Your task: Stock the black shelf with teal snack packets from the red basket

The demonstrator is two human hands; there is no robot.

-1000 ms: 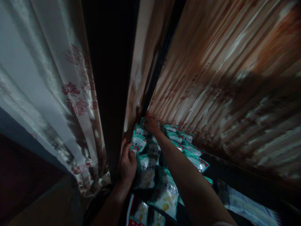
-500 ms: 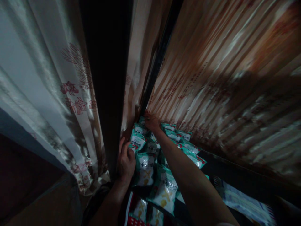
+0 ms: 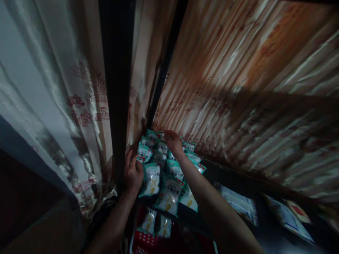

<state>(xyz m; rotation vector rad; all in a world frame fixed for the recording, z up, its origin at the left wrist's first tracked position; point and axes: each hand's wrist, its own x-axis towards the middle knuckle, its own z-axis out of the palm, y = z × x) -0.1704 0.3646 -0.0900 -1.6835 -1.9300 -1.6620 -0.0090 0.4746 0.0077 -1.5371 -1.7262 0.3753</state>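
Small green-and-white snack bags [image 3: 153, 180] with dark lettering stand in rows on a dark shelf [image 3: 209, 176]. My left hand [image 3: 134, 174] is at the left edge of the rows, beside the black post. Its fingers are apart and slightly bent, near the outer bags. Over the back rows reaches my right hand [image 3: 173, 143], fingers stretched leftward at the top of a rear bag [image 3: 153, 134]. Nothing is visibly gripped in it, though its fingertips are dim. Two similar bags [image 3: 164, 225] lie in a red basket [image 3: 145, 240] below the shelf.
A black upright post [image 3: 118, 88] stands left of the bags. Pleated, printed curtains [image 3: 212, 88] hang behind, with another curtain [image 3: 53, 88] at the left. Further right on the shelf lie a blue-and-white packet [image 3: 239, 203] and other packets [image 3: 288, 218].
The view has shifted, bringing more of the basket and right-hand packets into sight. My right hand has moved slightly rightward over the back bags, uncovering a rear one. My left hand stays beside the rows.
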